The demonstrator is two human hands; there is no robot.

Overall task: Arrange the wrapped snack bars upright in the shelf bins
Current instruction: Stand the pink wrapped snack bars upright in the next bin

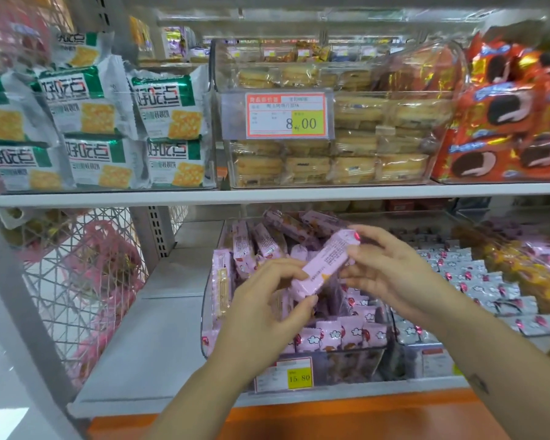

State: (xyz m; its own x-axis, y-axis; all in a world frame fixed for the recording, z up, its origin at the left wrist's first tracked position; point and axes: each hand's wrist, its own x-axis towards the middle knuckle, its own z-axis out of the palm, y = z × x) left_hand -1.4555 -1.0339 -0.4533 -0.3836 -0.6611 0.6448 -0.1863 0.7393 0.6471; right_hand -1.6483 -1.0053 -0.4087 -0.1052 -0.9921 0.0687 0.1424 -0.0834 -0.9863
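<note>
Both bare forearms reach in from below, the right one from further out to the side. The left grip pinches the lower end of a pink bar, thumb beneath and curled fingers above. Just beside it, the right grip holds the bar's upper end with its fingertips, its lower fingers loosely spread.

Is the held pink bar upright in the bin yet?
No. The pink bar slants above the bin, gripped by the left hand and right hand.

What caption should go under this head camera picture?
The left hand and right hand hold a pink snack bar tilted over the clear bin of pink bars.
</note>
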